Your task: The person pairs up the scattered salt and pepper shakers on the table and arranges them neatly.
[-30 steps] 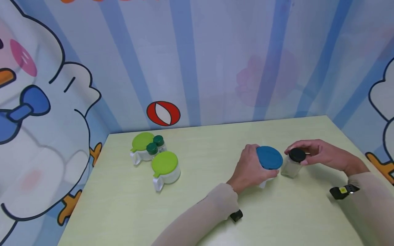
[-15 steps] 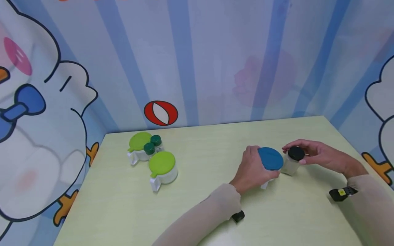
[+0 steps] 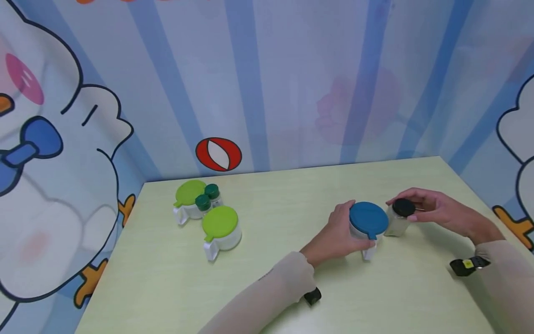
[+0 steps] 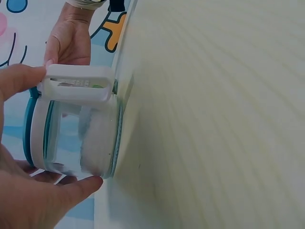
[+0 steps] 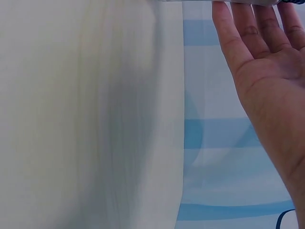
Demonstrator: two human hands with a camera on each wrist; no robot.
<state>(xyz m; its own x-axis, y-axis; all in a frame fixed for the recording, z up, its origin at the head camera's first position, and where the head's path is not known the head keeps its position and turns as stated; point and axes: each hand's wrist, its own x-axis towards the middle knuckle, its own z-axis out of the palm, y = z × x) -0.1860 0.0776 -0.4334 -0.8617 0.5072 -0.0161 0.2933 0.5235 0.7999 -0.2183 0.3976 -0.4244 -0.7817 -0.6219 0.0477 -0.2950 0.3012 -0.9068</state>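
My left hand (image 3: 333,236) grips a clear seasoning jar (image 3: 369,219) with a blue lid and a white handle, fingers and thumb spread around its side. White contents show through its wall in the left wrist view, where the handle (image 4: 78,83) faces the camera. Just to the right, my right hand (image 3: 444,215) holds a small clear shaker jar (image 3: 398,225) near its black cap (image 3: 403,207), thumb on one side and fingers on the other. The two jars stand close together; whether they touch is unclear. Only an edge of the shaker jar reaches the right wrist view.
Left on the pale table (image 3: 267,278) stand two white-handled jars with green lids, one behind (image 3: 190,192) and one in front (image 3: 221,222). Two small dark-green-capped shakers (image 3: 212,191) sit between them. A printed cartoon backdrop (image 3: 292,93) rises along the table's back edge.
The blue-lidded jar has turned in my left hand, so its lid tab and handle now face the near side. The black-capped jar has shifted slightly and stands straighter.
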